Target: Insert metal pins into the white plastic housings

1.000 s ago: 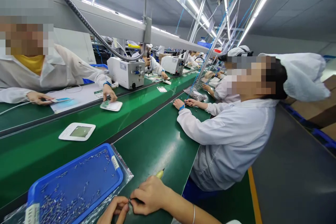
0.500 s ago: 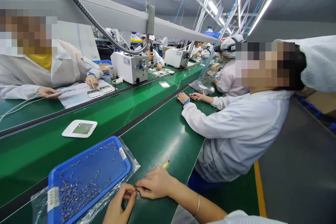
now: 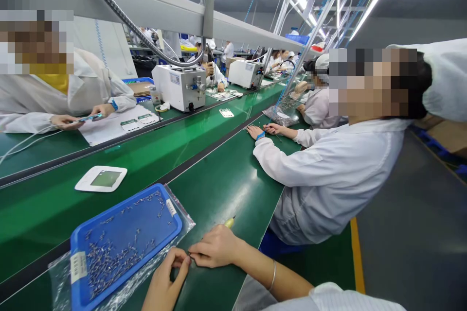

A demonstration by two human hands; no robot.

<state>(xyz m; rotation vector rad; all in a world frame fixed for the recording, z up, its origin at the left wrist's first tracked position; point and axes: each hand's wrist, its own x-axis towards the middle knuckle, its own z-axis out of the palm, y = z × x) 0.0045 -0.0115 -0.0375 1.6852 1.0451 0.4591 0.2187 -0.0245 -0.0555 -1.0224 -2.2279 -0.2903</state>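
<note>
My left hand (image 3: 168, 277) and my right hand (image 3: 216, 249) meet over the green bench, thumbs and forefingers pinched close together. Between the fingertips shows a tiny dark piece (image 3: 188, 254), too small to make out fully; both hands seem to pinch it. Just beyond my right hand's knuckles a yellow-green handle with a dark tip (image 3: 229, 222) sticks out; whether the hand holds it or it lies behind is hidden. To the left of my hands a blue tray (image 3: 175, 233) holds many small metal pieces (image 3: 109, 265), resting on a clear plastic bag (image 3: 60, 279).
A white panel with a screen (image 3: 83, 181) lies on the green conveyor (image 3: 153, 155) beyond the tray. A co-worker in a white coat (image 3: 328, 170) sits at my right, hands on the bench. Across the belt another person works near a white machine (image 3: 178, 87).
My hands stay pinched together, with only a slight shift. The white panel has slid a little left on the belt. The person across has lifted a circuit board strip in both hands.
</note>
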